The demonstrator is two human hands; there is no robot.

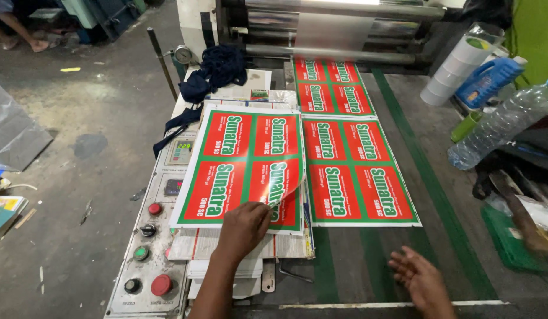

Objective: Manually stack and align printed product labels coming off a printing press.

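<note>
Left hand (243, 227) grip pinches printed sheet (241, 165) near edge; right hand (420, 277) apart.

By the control panel (153, 254): two printed label sheets (241, 168), two red push buttons (161, 285), one clear plastic water bottle (501, 124), one blue jug (488, 80), two hands (244, 227).

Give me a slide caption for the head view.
Left hand lifts the clear film's corner off a red-and-green printed label sheet; right hand hovers open.
</note>
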